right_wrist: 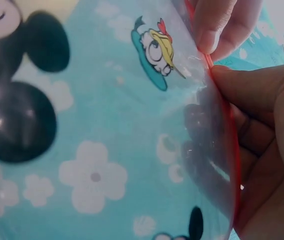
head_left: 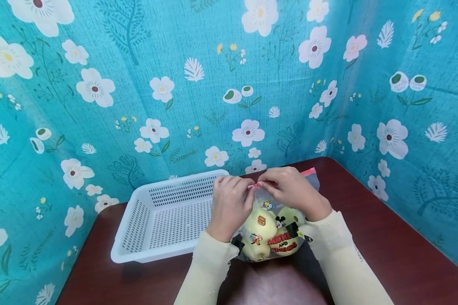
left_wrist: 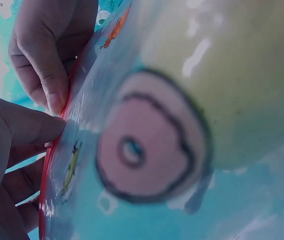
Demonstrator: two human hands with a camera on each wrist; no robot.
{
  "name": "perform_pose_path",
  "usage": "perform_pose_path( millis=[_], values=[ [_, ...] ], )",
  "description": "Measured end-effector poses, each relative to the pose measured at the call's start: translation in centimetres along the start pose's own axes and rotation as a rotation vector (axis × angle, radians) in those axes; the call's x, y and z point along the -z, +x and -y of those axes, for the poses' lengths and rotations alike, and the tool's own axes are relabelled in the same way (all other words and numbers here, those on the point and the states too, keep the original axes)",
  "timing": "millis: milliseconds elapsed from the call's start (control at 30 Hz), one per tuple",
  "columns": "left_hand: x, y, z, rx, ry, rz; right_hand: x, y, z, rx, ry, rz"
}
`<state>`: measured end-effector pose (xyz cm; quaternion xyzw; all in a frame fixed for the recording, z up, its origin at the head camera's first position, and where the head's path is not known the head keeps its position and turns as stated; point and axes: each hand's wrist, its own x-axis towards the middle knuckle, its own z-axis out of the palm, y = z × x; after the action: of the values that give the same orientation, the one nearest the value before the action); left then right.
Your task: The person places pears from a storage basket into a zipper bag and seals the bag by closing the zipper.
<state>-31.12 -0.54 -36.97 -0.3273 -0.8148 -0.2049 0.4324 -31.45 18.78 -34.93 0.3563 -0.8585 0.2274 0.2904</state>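
Observation:
A clear zip bag printed with cartoon figures stands upright on the table in the head view. Inside it are several pale yellow-green round fruits, whose exact kind is blurred by the plastic. My left hand pinches the red zip strip along the bag's top edge between thumb and fingers. Right beside it, my right hand pinches the same strip, the two sets of fingertips nearly touching. In the right wrist view, the right thumb presses the strip from one side.
A white perforated plastic basket sits on the dark red-brown table, left of the bag and close to my left hand. Behind and at the sides hangs a blue flowered cloth.

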Motion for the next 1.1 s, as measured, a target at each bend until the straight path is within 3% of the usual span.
perform_pose_path(
  millis=[1100],
  values=[
    [1.1,0.2,1.1,0.04,-0.034,0.026,0.4,-0.2,-0.9,-0.034,0.008,-0.031]
  ],
)
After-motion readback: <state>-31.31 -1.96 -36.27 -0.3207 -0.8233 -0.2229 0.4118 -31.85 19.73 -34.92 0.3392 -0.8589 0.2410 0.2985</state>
